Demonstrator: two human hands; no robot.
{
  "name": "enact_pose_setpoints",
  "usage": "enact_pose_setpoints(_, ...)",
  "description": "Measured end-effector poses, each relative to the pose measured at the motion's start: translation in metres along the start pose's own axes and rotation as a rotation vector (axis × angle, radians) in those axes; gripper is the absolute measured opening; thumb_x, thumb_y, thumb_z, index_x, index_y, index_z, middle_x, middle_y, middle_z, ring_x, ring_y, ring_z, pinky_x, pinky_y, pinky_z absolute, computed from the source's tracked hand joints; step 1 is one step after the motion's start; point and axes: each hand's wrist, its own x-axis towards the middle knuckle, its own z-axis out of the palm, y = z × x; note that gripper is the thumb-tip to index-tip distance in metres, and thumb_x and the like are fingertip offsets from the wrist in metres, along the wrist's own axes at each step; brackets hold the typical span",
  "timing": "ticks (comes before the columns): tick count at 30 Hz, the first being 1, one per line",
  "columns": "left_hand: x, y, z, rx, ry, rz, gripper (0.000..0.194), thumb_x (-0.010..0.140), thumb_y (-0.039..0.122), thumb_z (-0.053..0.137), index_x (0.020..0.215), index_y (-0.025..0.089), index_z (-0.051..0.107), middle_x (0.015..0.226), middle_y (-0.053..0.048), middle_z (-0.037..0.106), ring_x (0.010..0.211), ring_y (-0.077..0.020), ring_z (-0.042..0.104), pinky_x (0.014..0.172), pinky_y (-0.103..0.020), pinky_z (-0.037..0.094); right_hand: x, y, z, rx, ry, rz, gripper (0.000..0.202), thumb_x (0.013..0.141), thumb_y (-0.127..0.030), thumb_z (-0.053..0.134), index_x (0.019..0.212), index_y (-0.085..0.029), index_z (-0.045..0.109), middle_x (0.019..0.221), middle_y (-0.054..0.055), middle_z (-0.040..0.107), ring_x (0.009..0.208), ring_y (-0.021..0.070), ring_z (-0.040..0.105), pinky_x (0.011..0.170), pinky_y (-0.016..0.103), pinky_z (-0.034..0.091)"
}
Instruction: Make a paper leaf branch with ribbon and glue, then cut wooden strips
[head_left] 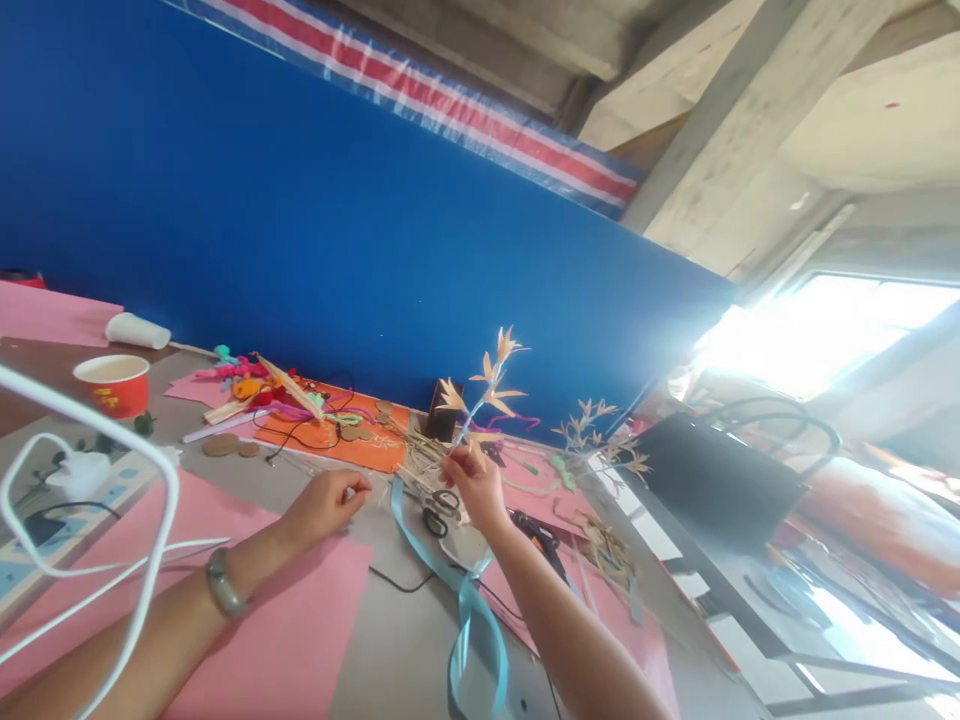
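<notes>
Tan-petalled stem (490, 381) rises from the right hand (478, 484), apart from the left hand (330, 502).

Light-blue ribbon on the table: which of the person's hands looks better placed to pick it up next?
Probably the left hand: it is near the upper end of the ribbon, with nothing clearly visible in its grip. The right hand is also near, but is busy pinching the flower sprig.

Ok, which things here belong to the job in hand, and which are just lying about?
Likely in the job:
flower stem, held in the right hand
similar stem, off to the right
scissors
blue ribbon
what looks like a glue gun

Probably just lying about:
red cup
white cup, on its side
black bag
</notes>
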Motion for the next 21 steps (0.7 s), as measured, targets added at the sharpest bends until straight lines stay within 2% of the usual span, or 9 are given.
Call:
enact_pose_setpoints(3, 0.0, -0.003, 0.001, 0.082, 0.005, 0.049, 0.026, 0.082, 0.032, 0.048, 0.085, 0.017, 0.068, 0.084, -0.006, 0.069, 0.067, -0.0155, 0.057, 0.063, -0.025, 0.042, 0.01, 0.016, -0.046, -0.086, 0.094, 0.027, 0.023, 0.07, -0.04, 0.064, 0.076, -0.018, 0.061, 0.056, 0.001, 0.063, 0.051, 0.0162, 0.06, 0.052, 0.028, 0.05)
enact_pose_setpoints(10, -0.001, -0.01, 0.004, 0.182, -0.002, 0.082, 0.024, 0.085, 0.03, 0.046, 0.086, 0.019, 0.068, 0.083, -0.004, 0.07, 0.067, -0.0149, 0.059, 0.064, -0.024, 0.043, 0.036, 0.052, -0.178, -0.376, 0.432, 0.087, 0.028, 0.067, -0.044, 0.06, 0.072, -0.016, 0.063, 0.059, 0.003, 0.065, 0.057, 0.0196, 0.062, 0.057, 0.03, 0.047)
enact_pose_setpoints(13, -0.002, -0.009, 0.005, 0.227, -0.024, 0.076, 0.025, 0.086, 0.03, 0.045, 0.085, 0.019, 0.067, 0.081, -0.003, 0.069, 0.067, -0.0148, 0.06, 0.064, -0.023, 0.042, 0.045, 0.068, -0.223, -0.503, 0.556, 0.111, 0.03, 0.068, -0.044, 0.058, 0.072, -0.015, 0.066, 0.059, 0.005, 0.066, 0.063, 0.0228, 0.062, 0.059, 0.031, 0.044)
enact_pose_setpoints(17, -0.004, -0.005, 0.004, 0.265, -0.038, 0.074, 0.025, 0.087, 0.031, 0.044, 0.087, 0.021, 0.066, 0.081, -0.002, 0.068, 0.07, -0.0143, 0.061, 0.066, -0.022, 0.043, 0.059, 0.094, -0.257, -0.633, 0.663, 0.135, 0.03, 0.07, -0.042, 0.055, 0.07, -0.014, 0.067, 0.06, 0.008, 0.067, 0.065, 0.0258, 0.062, 0.06, 0.032, 0.042)
enact_pose_setpoints(21, -0.005, -0.002, 0.003, 0.297, -0.04, 0.081, 0.025, 0.088, 0.032, 0.043, 0.085, 0.021, 0.066, 0.076, 0.0, 0.066, 0.067, -0.0133, 0.06, 0.064, -0.021, 0.043, 0.072, 0.122, -0.271, -0.73, 0.716, 0.141, 0.028, 0.069, -0.039, 0.053, 0.068, -0.014, 0.067, 0.056, 0.008, 0.066, 0.062, 0.0257, 0.061, 0.059, 0.032, 0.04)
